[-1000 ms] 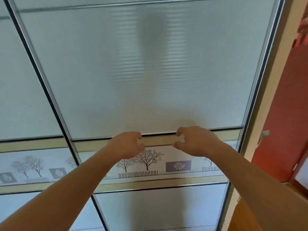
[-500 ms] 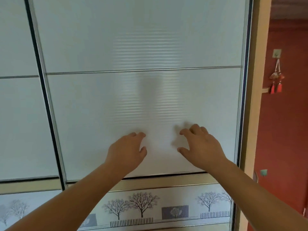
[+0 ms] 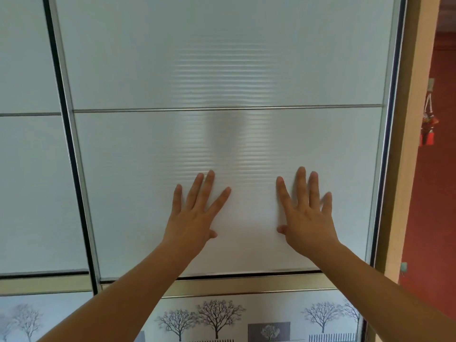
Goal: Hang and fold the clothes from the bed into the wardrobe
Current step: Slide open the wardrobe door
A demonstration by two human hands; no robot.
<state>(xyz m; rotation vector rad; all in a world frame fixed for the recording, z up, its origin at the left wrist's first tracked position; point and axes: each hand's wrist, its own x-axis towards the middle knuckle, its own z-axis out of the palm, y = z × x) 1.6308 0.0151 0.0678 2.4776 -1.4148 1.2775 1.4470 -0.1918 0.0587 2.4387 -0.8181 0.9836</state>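
Observation:
A frosted white sliding wardrobe door [image 3: 246, 70] with a metal frame fills the view and is closed. My left hand [image 3: 195, 213] lies flat on its middle panel with fingers spread straight. My right hand [image 3: 306, 213] lies flat on the same panel a little to the right, fingers also straight. Both palms press the glass. A band printed with bare trees [image 3: 217, 317] runs across the door below my hands. No clothes and no bed are in view.
A second sliding door panel [image 3: 29, 169] overlaps on the left behind a dark vertical frame [image 3: 74, 169]. The wardrobe's beige side post [image 3: 409, 169] stands on the right, with a red wall [image 3: 439, 218] and a hanging red tassel ornament [image 3: 428, 124] beyond it.
Both hands rose from the beige rail above the tree band to the frosted panel and opened from curled to flat. The view tilted upward.

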